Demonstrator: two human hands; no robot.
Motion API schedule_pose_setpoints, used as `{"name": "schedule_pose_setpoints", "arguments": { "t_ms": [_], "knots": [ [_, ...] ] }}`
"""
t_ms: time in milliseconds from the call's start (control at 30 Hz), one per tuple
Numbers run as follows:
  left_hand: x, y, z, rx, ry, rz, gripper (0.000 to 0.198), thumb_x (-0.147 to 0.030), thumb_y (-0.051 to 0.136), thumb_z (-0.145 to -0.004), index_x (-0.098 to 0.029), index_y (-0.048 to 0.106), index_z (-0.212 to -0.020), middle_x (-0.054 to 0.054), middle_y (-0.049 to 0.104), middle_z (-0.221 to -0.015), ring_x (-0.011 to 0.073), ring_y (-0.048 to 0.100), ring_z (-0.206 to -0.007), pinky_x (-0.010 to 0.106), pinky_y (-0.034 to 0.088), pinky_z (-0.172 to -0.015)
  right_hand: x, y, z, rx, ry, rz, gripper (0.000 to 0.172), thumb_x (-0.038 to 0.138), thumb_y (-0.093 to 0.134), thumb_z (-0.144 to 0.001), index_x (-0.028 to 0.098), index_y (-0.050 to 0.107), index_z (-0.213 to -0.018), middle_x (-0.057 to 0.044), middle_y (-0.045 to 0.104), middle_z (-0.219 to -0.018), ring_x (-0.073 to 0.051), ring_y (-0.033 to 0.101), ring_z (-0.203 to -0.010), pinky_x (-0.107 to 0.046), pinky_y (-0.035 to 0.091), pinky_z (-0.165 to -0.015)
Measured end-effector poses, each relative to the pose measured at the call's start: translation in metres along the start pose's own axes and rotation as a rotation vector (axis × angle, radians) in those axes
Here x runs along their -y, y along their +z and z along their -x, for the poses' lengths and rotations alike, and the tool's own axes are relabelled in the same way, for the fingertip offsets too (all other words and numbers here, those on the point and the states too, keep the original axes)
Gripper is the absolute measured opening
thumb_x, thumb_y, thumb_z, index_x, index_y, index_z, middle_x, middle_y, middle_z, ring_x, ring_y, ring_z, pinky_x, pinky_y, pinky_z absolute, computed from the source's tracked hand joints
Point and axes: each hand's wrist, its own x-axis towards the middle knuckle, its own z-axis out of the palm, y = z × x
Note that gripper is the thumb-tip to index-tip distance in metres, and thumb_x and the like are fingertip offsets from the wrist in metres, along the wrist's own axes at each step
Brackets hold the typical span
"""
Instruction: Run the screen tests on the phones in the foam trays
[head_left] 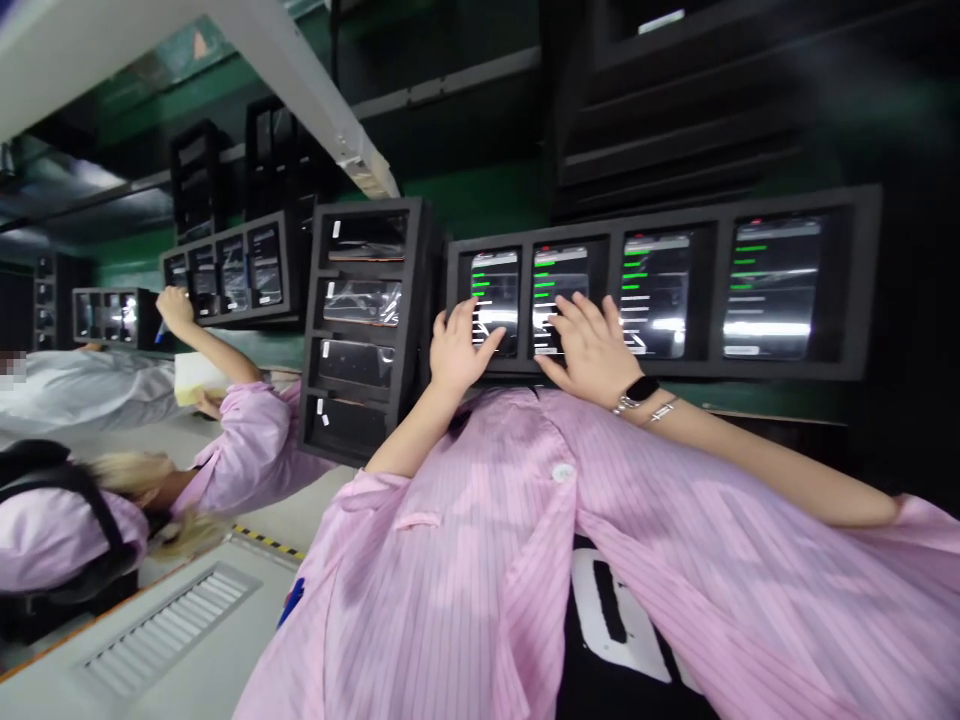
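Note:
A long black tray (pixel 862 290) lies in front of me, with several phones set in its compartments, their screens lit with green and white lines of text. My left hand (pixel 457 350), fingers spread, reaches over the near left corner of the tray, at the leftmost phone (pixel 496 275). My right hand (pixel 596 350) is spread over the second phone (pixel 561 268) and the divider to its right; whether its fingertips touch the glass I cannot tell. Further right are a third phone (pixel 656 290) and the rightmost phone (pixel 771 290). Neither hand holds anything.
Left of my tray stands another black tray (pixel 420 300) with several dark-screened phones. Beyond it, a co-worker in pink (pixel 247 430) has a hand at a similar tray (pixel 289 260). A pale metal beam (pixel 300 80) slants overhead. Dark racks (pixel 675 140) stand behind.

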Motion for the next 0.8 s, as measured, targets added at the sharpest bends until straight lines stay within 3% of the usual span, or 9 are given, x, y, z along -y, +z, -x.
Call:
{"name": "schedule_pose_setpoints", "arguments": {
  "t_ms": [233, 367, 567, 700, 800],
  "knots": [
    [0.000, -0.005, -0.008, 0.006, -0.013, -0.029, 0.059, -0.060, 0.046, -0.101, -0.020, 0.053, -0.144, 0.013, 0.059, -0.148, 0.0285, 0.052, -0.141, 0.049, 0.030, -0.125, -0.003, -0.009, -0.003, 0.046, 0.017, 0.066, 0.064, 0.053, 0.046, -0.102, 0.008, 0.047, -0.147, -0.022, 0.043, -0.157, -0.037, 0.028, -0.152, -0.063, 0.016, -0.127],
    [-0.003, -0.008, -0.008, -0.007, -0.068, -0.005, 0.069, -0.062, 0.046, -0.099, -0.018, 0.043, -0.153, 0.014, 0.055, -0.153, 0.0299, 0.052, -0.141, 0.050, 0.031, -0.125, -0.022, -0.023, 0.017, -0.051, 0.112, 0.103, 0.068, 0.058, 0.045, -0.102, 0.007, 0.047, -0.147, -0.024, 0.043, -0.156, -0.039, 0.030, -0.151, -0.066, 0.016, -0.125],
    [-0.002, -0.009, -0.010, -0.008, -0.199, -0.007, 0.074, -0.060, 0.056, -0.094, -0.020, 0.042, -0.155, 0.011, 0.057, -0.151, 0.0359, 0.046, -0.144, 0.052, 0.039, -0.119, -0.046, -0.049, 0.036, -0.069, 0.215, 0.080, 0.072, 0.063, 0.040, -0.102, 0.009, 0.044, -0.149, -0.023, 0.046, -0.154, -0.039, 0.031, -0.150, -0.067, 0.015, -0.125],
    [-0.001, -0.008, -0.014, -0.026, -0.204, 0.005, 0.075, -0.057, 0.058, -0.093, -0.020, 0.041, -0.156, 0.011, 0.060, -0.149, 0.0339, 0.048, -0.141, 0.050, 0.041, -0.118, -0.072, -0.071, 0.056, -0.158, 0.295, 0.134, 0.071, 0.065, 0.042, -0.101, 0.011, 0.044, -0.148, -0.023, 0.047, -0.152, -0.040, 0.032, -0.149, -0.069, 0.016, -0.123],
    [-0.001, -0.007, -0.012, -0.054, -0.191, 0.008, 0.074, -0.058, 0.058, -0.093, -0.021, 0.042, -0.155, 0.011, 0.062, -0.146, 0.0344, 0.050, -0.139, 0.050, 0.042, -0.117, -0.092, -0.079, 0.074, -0.146, 0.359, 0.140, 0.070, 0.062, 0.043, -0.100, 0.010, 0.043, -0.148, -0.024, 0.051, -0.148, -0.044, 0.035, -0.146, -0.075, 0.018, -0.119]
  ]
}}
